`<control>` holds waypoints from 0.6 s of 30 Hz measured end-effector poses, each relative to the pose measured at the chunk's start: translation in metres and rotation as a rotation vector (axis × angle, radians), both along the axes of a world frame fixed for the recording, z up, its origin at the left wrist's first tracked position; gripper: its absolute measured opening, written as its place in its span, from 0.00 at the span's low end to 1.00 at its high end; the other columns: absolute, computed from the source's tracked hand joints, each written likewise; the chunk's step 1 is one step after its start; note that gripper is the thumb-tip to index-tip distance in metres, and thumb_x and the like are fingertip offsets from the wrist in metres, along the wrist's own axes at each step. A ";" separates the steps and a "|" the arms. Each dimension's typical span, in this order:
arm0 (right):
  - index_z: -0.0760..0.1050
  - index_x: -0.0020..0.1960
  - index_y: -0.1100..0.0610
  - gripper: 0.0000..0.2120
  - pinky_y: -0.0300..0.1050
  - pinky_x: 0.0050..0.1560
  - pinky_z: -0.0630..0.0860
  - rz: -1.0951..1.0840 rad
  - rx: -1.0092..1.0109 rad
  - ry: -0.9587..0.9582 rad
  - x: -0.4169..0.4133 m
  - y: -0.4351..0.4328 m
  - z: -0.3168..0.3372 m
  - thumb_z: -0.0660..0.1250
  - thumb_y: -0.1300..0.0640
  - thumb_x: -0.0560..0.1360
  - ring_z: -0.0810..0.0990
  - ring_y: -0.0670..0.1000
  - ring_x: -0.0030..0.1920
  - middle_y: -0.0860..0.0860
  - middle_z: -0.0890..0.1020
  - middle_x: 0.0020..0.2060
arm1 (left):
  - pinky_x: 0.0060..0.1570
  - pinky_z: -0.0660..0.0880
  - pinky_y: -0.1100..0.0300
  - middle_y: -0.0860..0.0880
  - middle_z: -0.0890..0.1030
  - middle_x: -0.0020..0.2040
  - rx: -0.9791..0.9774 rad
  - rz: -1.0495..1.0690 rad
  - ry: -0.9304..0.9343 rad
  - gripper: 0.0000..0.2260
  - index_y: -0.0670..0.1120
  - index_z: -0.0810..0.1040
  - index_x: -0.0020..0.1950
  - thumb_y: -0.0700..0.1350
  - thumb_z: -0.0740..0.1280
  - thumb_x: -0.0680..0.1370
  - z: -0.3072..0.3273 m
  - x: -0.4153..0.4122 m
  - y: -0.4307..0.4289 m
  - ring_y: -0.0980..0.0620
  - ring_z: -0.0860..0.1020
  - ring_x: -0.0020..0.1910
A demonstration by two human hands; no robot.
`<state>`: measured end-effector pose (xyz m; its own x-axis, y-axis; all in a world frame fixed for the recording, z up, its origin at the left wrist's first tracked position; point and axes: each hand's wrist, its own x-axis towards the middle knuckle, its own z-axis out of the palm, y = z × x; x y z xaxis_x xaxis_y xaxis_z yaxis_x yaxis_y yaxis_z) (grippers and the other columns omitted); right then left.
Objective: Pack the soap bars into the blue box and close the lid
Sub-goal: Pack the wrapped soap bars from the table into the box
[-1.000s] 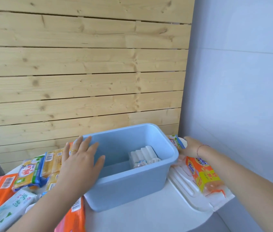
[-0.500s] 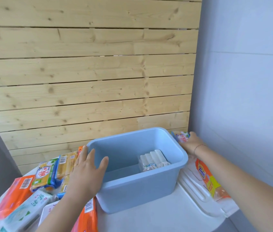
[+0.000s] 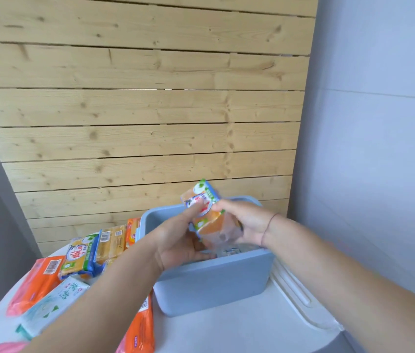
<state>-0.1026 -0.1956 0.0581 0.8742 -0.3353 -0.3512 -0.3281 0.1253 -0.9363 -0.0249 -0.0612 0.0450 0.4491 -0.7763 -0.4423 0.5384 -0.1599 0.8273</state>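
The open blue box (image 3: 214, 284) stands on the white round table. Both hands hold one orange soap pack (image 3: 209, 217) with a green and white label upright over the box's opening. My left hand (image 3: 178, 240) grips the pack's left side with the thumb on its front. My right hand (image 3: 244, 222) holds its right side. A bit of white wrapped soap (image 3: 229, 252) shows inside the box below the pack. More soap packs lie left of the box: a yellow and blue pack (image 3: 81, 258), an orange pack (image 3: 36, 284) and a white and green pack (image 3: 53, 307).
The white lid (image 3: 300, 301) lies flat on the table to the right of the box. Another orange pack (image 3: 137, 332) lies under my left forearm at the table's front. A wooden slat wall stands close behind; a pale wall rises on the right.
My right hand has lifted the soap pack from beside the box to above its opening. My left hand left the box's rim and took hold of the same pack.
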 end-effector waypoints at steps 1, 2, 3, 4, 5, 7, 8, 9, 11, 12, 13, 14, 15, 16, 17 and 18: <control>0.75 0.55 0.55 0.13 0.40 0.36 0.78 0.035 0.081 0.045 0.009 0.004 -0.009 0.67 0.54 0.72 0.79 0.54 0.40 0.56 0.81 0.46 | 0.43 0.78 0.52 0.44 0.82 0.48 0.010 0.021 0.028 0.14 0.48 0.77 0.56 0.55 0.63 0.77 -0.005 0.004 -0.002 0.47 0.80 0.44; 0.75 0.53 0.55 0.09 0.38 0.33 0.77 0.065 0.125 0.074 0.016 0.005 -0.017 0.64 0.55 0.74 0.79 0.53 0.39 0.56 0.81 0.43 | 0.40 0.77 0.52 0.44 0.83 0.46 0.027 0.058 0.048 0.12 0.46 0.77 0.56 0.52 0.63 0.78 -0.008 0.008 -0.004 0.47 0.81 0.42; 0.75 0.51 0.55 0.06 0.39 0.33 0.78 0.092 0.145 0.097 0.021 0.004 -0.022 0.62 0.56 0.76 0.79 0.52 0.38 0.55 0.82 0.41 | 0.40 0.78 0.50 0.43 0.84 0.43 0.049 0.095 0.072 0.11 0.44 0.78 0.54 0.50 0.64 0.78 -0.012 0.011 -0.006 0.46 0.81 0.41; 0.75 0.48 0.56 0.06 0.42 0.35 0.78 0.107 0.159 0.124 0.025 0.003 -0.026 0.60 0.58 0.77 0.80 0.51 0.37 0.54 0.83 0.38 | 0.40 0.79 0.48 0.42 0.84 0.40 0.085 0.125 0.082 0.10 0.43 0.78 0.52 0.48 0.64 0.78 -0.016 0.013 -0.009 0.45 0.82 0.39; 0.75 0.46 0.58 0.07 0.43 0.37 0.79 0.110 0.165 0.156 0.028 0.001 -0.028 0.59 0.60 0.78 0.82 0.50 0.35 0.53 0.84 0.34 | 0.41 0.79 0.47 0.41 0.84 0.39 0.135 0.142 0.067 0.09 0.42 0.78 0.51 0.47 0.64 0.79 -0.019 0.016 -0.011 0.45 0.82 0.37; 0.74 0.48 0.63 0.09 0.44 0.34 0.81 0.100 0.135 0.217 0.032 -0.002 -0.032 0.56 0.64 0.80 0.83 0.50 0.31 0.55 0.84 0.31 | 0.44 0.77 0.47 0.41 0.84 0.36 0.227 0.148 0.023 0.07 0.40 0.77 0.50 0.44 0.64 0.79 -0.026 0.022 -0.019 0.45 0.81 0.36; 0.74 0.54 0.65 0.10 0.45 0.37 0.82 0.088 0.104 0.243 0.033 -0.004 -0.034 0.55 0.66 0.80 0.83 0.52 0.33 0.57 0.83 0.34 | 0.42 0.77 0.48 0.41 0.84 0.33 0.269 0.140 -0.006 0.06 0.40 0.77 0.49 0.42 0.64 0.79 -0.028 0.024 -0.022 0.45 0.82 0.33; 0.71 0.60 0.67 0.12 0.48 0.44 0.81 0.077 0.068 0.270 0.033 -0.004 -0.036 0.54 0.67 0.80 0.82 0.54 0.38 0.59 0.82 0.39 | 0.39 0.77 0.50 0.41 0.83 0.31 0.304 0.133 -0.032 0.05 0.40 0.76 0.49 0.41 0.63 0.79 -0.032 0.026 -0.024 0.46 0.82 0.30; 0.67 0.67 0.68 0.16 0.54 0.59 0.74 0.075 -0.016 0.334 0.034 -0.008 -0.043 0.53 0.69 0.80 0.78 0.58 0.50 0.62 0.79 0.51 | 0.35 0.77 0.50 0.40 0.82 0.35 0.347 0.123 -0.057 0.07 0.39 0.76 0.54 0.39 0.60 0.80 -0.037 0.028 -0.028 0.46 0.80 0.32; 0.67 0.68 0.68 0.17 0.55 0.61 0.72 0.083 -0.077 0.368 0.035 -0.009 -0.046 0.54 0.69 0.79 0.76 0.58 0.54 0.62 0.77 0.57 | 0.36 0.77 0.49 0.40 0.80 0.38 0.355 0.123 -0.054 0.07 0.39 0.75 0.54 0.38 0.58 0.81 -0.039 0.027 -0.028 0.45 0.79 0.35; 0.67 0.68 0.68 0.17 0.55 0.62 0.71 0.106 -0.161 0.410 0.037 -0.010 -0.049 0.56 0.69 0.79 0.76 0.58 0.58 0.62 0.76 0.61 | 0.37 0.77 0.48 0.40 0.79 0.38 0.352 0.120 -0.046 0.08 0.39 0.75 0.50 0.39 0.57 0.81 -0.040 0.026 -0.027 0.45 0.77 0.36; 0.69 0.67 0.67 0.17 0.53 0.61 0.73 0.143 -0.259 0.462 0.039 -0.010 -0.050 0.58 0.68 0.78 0.76 0.58 0.59 0.62 0.76 0.64 | 0.38 0.77 0.49 0.40 0.80 0.36 0.346 0.115 -0.040 0.10 0.38 0.75 0.47 0.40 0.57 0.82 -0.040 0.025 -0.027 0.45 0.77 0.36; 0.71 0.66 0.66 0.17 0.50 0.57 0.75 0.197 -0.376 0.513 0.042 -0.010 -0.051 0.61 0.66 0.77 0.78 0.57 0.57 0.61 0.77 0.62 | 0.37 0.78 0.50 0.41 0.81 0.35 0.340 0.100 -0.039 0.11 0.38 0.76 0.45 0.41 0.57 0.81 -0.041 0.025 -0.026 0.46 0.77 0.36; 0.74 0.63 0.66 0.16 0.47 0.51 0.76 0.257 -0.487 0.561 0.043 -0.008 -0.052 0.63 0.64 0.77 0.79 0.56 0.51 0.60 0.80 0.57 | 0.33 0.79 0.53 0.41 0.82 0.35 0.342 0.081 -0.041 0.11 0.38 0.77 0.45 0.42 0.59 0.81 -0.040 0.026 -0.026 0.46 0.79 0.35; 0.76 0.57 0.65 0.12 0.44 0.45 0.74 0.324 -0.603 0.606 0.044 -0.007 -0.052 0.64 0.61 0.76 0.78 0.54 0.43 0.58 0.81 0.48 | 0.29 0.80 0.56 0.41 0.82 0.35 0.353 0.060 -0.033 0.12 0.38 0.78 0.45 0.42 0.59 0.80 -0.040 0.026 -0.025 0.46 0.80 0.33; 0.77 0.49 0.62 0.06 0.42 0.39 0.72 0.377 -0.728 0.649 0.044 -0.005 -0.050 0.64 0.60 0.76 0.75 0.52 0.36 0.55 0.79 0.41 | 0.27 0.79 0.58 0.40 0.81 0.36 0.366 0.049 -0.030 0.14 0.37 0.78 0.43 0.43 0.58 0.81 -0.039 0.026 -0.023 0.46 0.80 0.32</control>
